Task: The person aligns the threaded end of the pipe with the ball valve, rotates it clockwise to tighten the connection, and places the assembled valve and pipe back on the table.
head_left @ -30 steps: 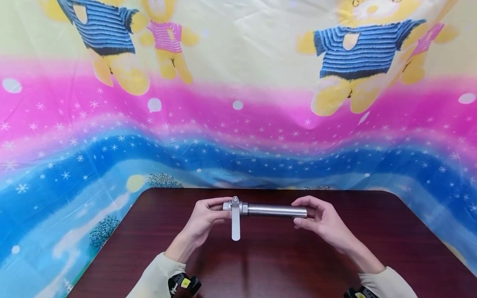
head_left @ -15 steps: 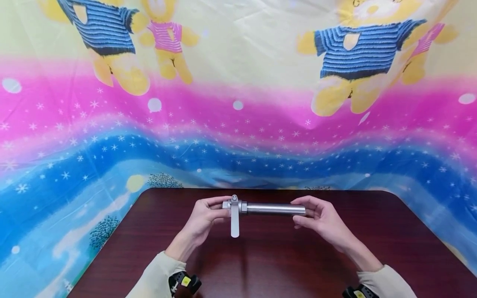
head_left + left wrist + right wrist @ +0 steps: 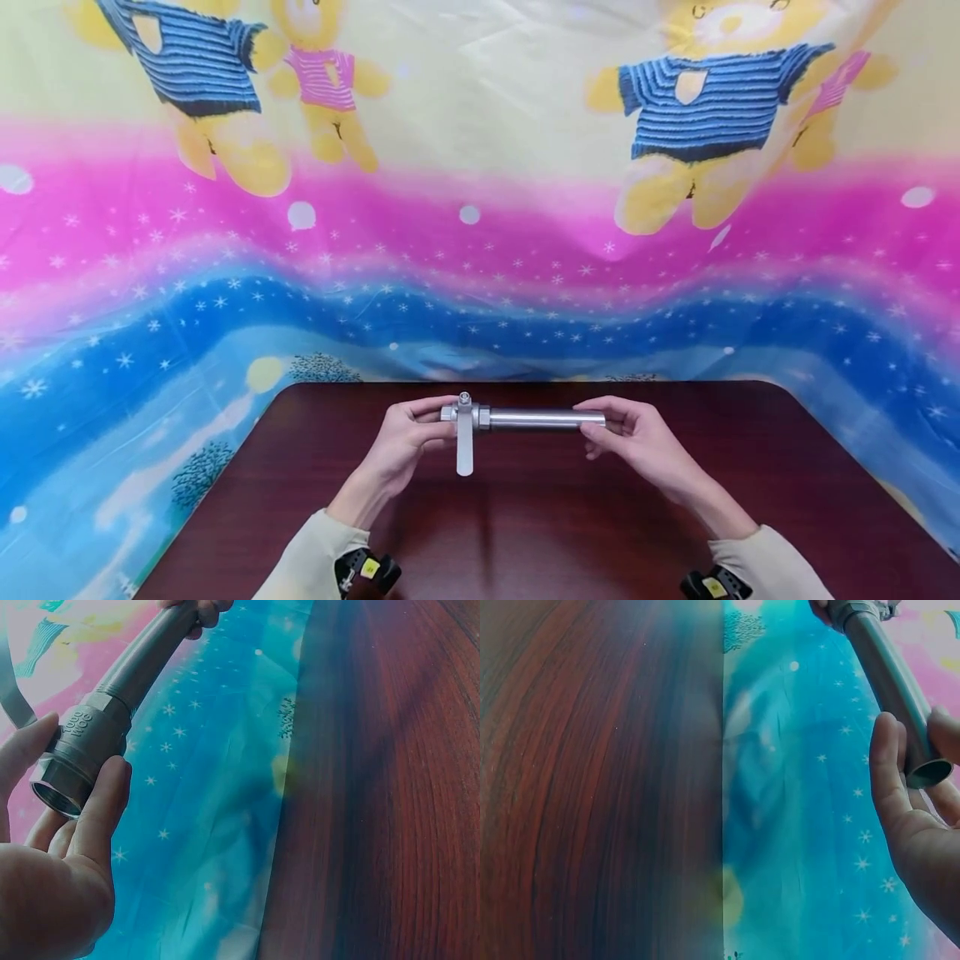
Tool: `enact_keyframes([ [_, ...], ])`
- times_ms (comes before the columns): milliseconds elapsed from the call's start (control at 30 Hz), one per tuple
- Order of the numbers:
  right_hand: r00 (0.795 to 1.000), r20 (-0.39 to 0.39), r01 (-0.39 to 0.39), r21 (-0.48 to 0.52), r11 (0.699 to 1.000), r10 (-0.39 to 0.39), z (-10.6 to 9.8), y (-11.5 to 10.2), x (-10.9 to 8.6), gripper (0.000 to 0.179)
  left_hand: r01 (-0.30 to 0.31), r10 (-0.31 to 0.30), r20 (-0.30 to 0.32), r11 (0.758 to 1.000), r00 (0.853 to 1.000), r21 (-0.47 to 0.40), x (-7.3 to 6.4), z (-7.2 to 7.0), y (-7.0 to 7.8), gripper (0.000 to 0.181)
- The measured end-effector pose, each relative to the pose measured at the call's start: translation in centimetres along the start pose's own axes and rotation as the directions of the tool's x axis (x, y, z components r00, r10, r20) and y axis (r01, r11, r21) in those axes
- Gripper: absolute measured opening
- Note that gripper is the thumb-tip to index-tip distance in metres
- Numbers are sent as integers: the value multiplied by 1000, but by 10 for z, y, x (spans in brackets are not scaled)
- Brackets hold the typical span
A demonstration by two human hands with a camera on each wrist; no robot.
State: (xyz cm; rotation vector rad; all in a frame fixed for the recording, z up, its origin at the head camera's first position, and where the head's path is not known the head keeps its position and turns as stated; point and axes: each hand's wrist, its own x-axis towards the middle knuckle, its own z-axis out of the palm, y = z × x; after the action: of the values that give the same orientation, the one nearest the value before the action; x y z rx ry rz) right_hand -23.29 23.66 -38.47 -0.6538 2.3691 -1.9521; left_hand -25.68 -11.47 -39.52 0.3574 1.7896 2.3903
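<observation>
A steel ball valve (image 3: 464,414) with a flat lever handle (image 3: 465,454) is joined to a straight metal pipe (image 3: 540,418). The two are held level above the table. My left hand (image 3: 401,437) grips the valve body at its hexagonal end; in the left wrist view, thumb and fingers lie on either side of the valve (image 3: 79,746) and its open end faces the palm. With thumb and fingers my right hand (image 3: 633,433) holds the free end of the pipe. The right wrist view shows the hollow mouth of the pipe (image 3: 928,774) between them.
Beneath the hands is a dark reddish-brown wooden table (image 3: 525,517) with rounded far corners. A printed cloth curtain (image 3: 480,275) with bears and snowflakes hangs behind and along its sides. Each wrist wears a black strap with a camera mount (image 3: 367,571).
The right thumb and fingers have closed in on the end of the pipe. The view has shifted slightly, so both hands and the valve appear a little farther left.
</observation>
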Motion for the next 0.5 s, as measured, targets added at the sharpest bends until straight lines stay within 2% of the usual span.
enact_keyframes([
  [100, 1000, 4, -4, -8, 1000, 4, -1, -1, 0, 40, -4, 4, 3, 1000, 1000, -4, 1, 1, 1, 55],
  [233, 999, 7, 35, 16, 999, -35, -1, -3, -1, 44, -5, 5, 6, 1000, 1000, -5, 2, 2, 2, 55],
  [500, 1000, -26, 6, -15, 1000, -6, 1, -6, 0, 37, -11, 11, -2, 1000, 1000, -6, 1, 2, 3, 55],
])
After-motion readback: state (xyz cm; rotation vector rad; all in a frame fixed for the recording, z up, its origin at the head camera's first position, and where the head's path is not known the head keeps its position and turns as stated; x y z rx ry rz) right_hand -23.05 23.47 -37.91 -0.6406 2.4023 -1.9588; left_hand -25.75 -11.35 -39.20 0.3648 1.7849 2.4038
